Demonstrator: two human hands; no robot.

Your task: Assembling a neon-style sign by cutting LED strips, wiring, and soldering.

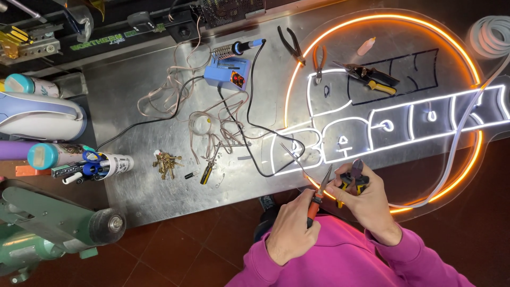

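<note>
My left hand (293,226) grips orange-handled needle-nose pliers (321,187), jaws pointing up at the near edge of the lit sign. My right hand (366,199) holds black-and-yellow cutters (354,177) right beside the plier tips, fingers pinched close to them. A thin clear wire (291,154) runs up and left from the plier tips. Both hands work at the lower edge of a clear acrylic panel (409,37) carrying an orange neon ring (467,58) and white neon letters (393,135). Pink sleeves cover both arms.
On the steel bench (138,186): a blue soldering station (228,73) with its iron, tangled wires (175,90), brass keys (167,161), a small screwdriver (207,171), pliers and snips (369,77) on the sign, a white tube coil (491,34). Spray cans and a green machine (48,228) stand left.
</note>
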